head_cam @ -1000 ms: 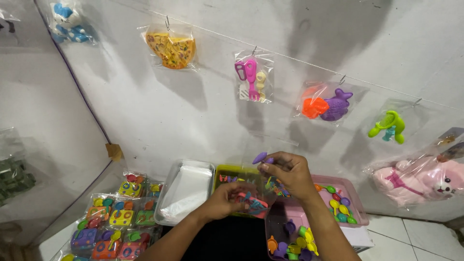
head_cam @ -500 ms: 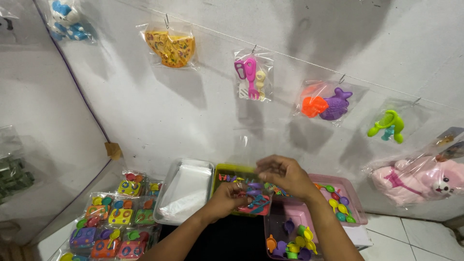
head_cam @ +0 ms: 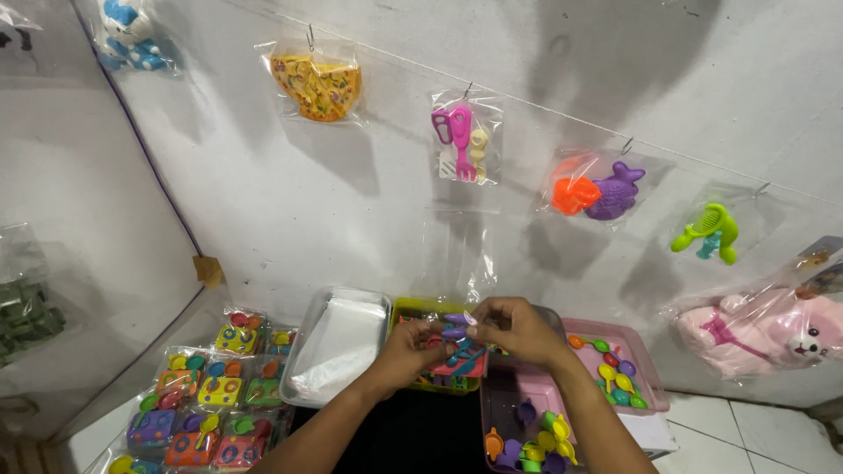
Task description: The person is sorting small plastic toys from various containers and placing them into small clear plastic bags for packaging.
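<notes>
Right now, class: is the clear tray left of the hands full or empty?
Not empty: the clear tray holds a stack of clear bags.

Our left hand (head_cam: 406,353): raised in front of us, forearm rising from the lower left, fingers curled inward and pinched shut toward the right. Our right hand (head_cam: 518,329): forearm rising from the lower right, wrist bent, back of the hand toward us, fingers bunched and closed, pointing left. The two hands meet fingertip to fingertip at the centre. Both forearms bare, angled toward each other.
</notes>
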